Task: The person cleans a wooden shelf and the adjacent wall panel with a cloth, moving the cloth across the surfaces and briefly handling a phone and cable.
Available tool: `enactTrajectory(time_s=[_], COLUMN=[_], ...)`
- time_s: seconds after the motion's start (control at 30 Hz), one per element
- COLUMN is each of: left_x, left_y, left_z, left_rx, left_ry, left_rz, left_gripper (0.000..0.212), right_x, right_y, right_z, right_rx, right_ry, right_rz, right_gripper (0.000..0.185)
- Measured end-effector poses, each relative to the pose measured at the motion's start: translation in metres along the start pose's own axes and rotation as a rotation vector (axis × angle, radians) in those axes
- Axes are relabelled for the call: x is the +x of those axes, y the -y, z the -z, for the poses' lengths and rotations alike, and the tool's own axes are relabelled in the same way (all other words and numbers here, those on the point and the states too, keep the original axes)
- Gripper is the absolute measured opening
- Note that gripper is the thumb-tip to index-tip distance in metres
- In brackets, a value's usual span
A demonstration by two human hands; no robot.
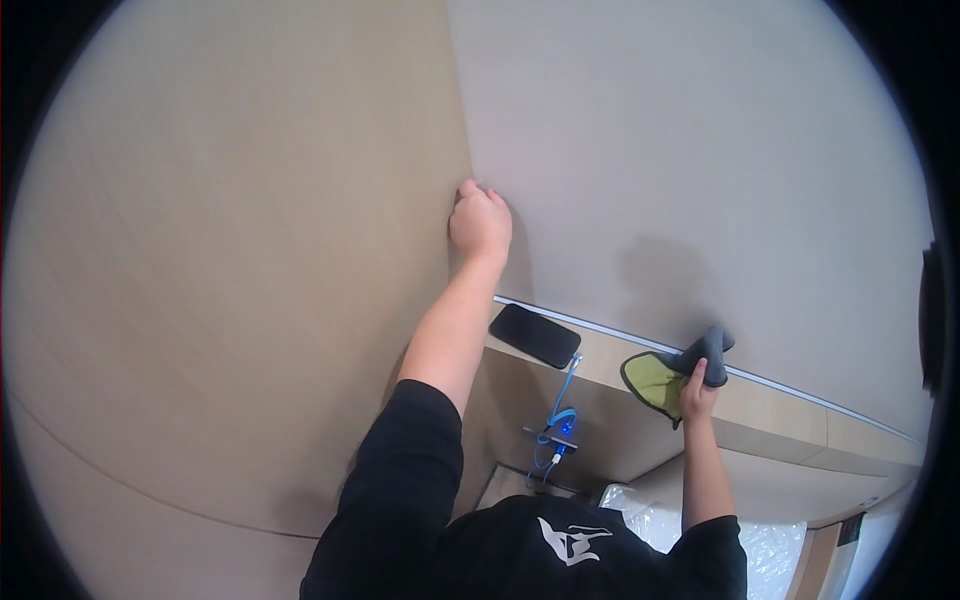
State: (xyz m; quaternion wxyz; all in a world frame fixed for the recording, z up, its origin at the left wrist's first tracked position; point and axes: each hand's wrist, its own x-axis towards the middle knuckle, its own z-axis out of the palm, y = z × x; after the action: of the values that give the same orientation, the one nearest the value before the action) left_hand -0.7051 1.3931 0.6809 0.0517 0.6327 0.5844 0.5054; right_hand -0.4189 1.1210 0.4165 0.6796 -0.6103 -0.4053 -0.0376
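Observation:
My left hand (481, 221) is raised to the corner where a wood-grain panel (300, 187) meets a grey wall panel (675, 135). Its fingers are curled, and their tips face the corner seam, so whether anything is pinched there is hard to see. Lower and to the right, my right hand (697, 397) grips a folded cleaning cloth (657, 384) with a lime-green side and a dark grey side. The bunched grey part of the cloth rests by the metal trim strip (622, 334) at the foot of the grey panel.
A black smartphone (535, 335) lies on the wooden ledge (772, 401) between my hands. From it a blue charging cable (564, 390) hangs down to a socket unit (559, 440) with blue lights. Clear plastic wrapping (772, 551) lies below right. A dark object (930, 319) shows at the right rim.

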Motion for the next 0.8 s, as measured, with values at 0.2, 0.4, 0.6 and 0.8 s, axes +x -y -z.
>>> enactTrajectory(time_s=[0.2,0.4,0.6,0.8], left_x=[0.013,0.024,0.024,0.027], left_y=[0.002,0.017,0.006,-0.003], left_z=[-0.016,-0.033,-0.034,-0.023], left_rx=[0.140,0.259,0.348,0.427], left_ry=[-0.038,-0.123,-0.071,-0.007], left_rz=[-0.005,-0.048,-0.035,-0.016], left_gripper=[0.024,0.019,0.022,0.025], right_x=[-0.007,-0.007,-0.004,-0.003], right_y=[-0.007,0.018,0.011,0.027], right_z=[-0.010,-0.013,-0.006,-0.003], right_rx=[-0.016,0.019,0.051,0.129], right_ry=[0.111,0.178,0.329,0.442], right_rz=[0.052,0.051,0.095,0.107], right_gripper=[0.033,0.034,0.033,0.032])
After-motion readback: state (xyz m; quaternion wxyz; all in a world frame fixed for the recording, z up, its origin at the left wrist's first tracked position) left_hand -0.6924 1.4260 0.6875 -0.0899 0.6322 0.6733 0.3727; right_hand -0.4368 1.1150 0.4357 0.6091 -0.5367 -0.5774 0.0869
